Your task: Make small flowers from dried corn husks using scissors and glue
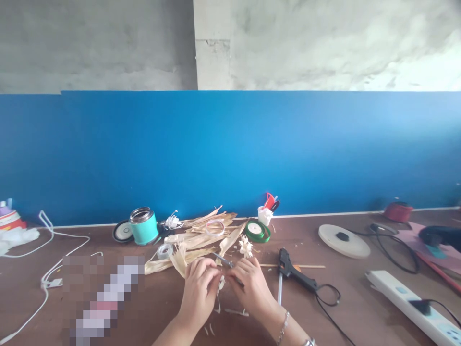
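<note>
My right hand (248, 283) is closed around scissors (225, 261), whose slim grey blades point up and left; the handles are hidden by the fingers. Close beside it, my left hand (202, 286) pinches a small pale piece of corn husk (221, 282) between thumb and fingers, partly hidden. Just beyond the hands stands a pale husk flower (246, 246). Dried corn husks (196, 238) lie in a loose heap behind my left hand. Thin husk scraps (236, 311) are scattered on the brown table (302, 312) below.
To the right lie a black glue gun (295, 271), a wooden stick (317, 266), a white disc (344, 241) and a power strip (406, 298). Green ribbon (257, 231), a white cup (265, 216) and a turquoise jar (143, 227) stand behind. White cables (45, 278) run left.
</note>
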`<move>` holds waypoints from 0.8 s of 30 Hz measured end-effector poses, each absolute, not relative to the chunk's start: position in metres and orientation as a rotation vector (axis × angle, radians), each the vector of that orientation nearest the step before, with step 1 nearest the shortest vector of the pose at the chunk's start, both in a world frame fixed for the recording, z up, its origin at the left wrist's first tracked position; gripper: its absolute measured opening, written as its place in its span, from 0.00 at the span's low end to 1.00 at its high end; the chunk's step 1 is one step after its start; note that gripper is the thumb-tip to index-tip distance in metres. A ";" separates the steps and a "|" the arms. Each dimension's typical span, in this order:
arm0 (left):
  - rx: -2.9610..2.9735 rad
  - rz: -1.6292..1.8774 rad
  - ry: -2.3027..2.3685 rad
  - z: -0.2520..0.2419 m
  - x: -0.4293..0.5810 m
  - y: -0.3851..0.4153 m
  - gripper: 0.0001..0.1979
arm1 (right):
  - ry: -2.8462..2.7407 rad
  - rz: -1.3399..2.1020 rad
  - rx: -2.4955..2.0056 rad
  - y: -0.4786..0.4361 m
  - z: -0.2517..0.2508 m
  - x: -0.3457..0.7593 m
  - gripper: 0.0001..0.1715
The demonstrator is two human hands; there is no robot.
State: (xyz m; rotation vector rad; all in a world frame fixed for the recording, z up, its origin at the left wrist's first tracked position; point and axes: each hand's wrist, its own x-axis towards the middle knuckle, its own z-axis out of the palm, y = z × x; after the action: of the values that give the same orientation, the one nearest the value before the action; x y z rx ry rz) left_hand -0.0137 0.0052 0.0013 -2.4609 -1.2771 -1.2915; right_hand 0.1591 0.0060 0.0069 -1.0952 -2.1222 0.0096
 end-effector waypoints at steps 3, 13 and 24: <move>-2.433 -1.279 -1.235 0.004 -0.013 0.003 0.10 | -2.102 0.014 -1.057 0.007 0.007 0.161 0.07; -2.390 -1.332 -1.246 0.006 -0.011 0.002 0.07 | -2.130 0.050 -1.054 0.009 0.005 0.161 0.08; -2.484 -1.206 -1.238 -0.003 -0.009 0.004 0.07 | -2.114 0.148 -1.045 0.007 0.003 0.159 0.09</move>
State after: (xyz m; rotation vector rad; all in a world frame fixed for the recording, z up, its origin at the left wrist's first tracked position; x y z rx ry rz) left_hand -0.0087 0.0043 -0.0027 -2.4841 -1.2379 -1.2058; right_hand 0.1593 0.0070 0.0031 -1.0447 -2.1143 0.1483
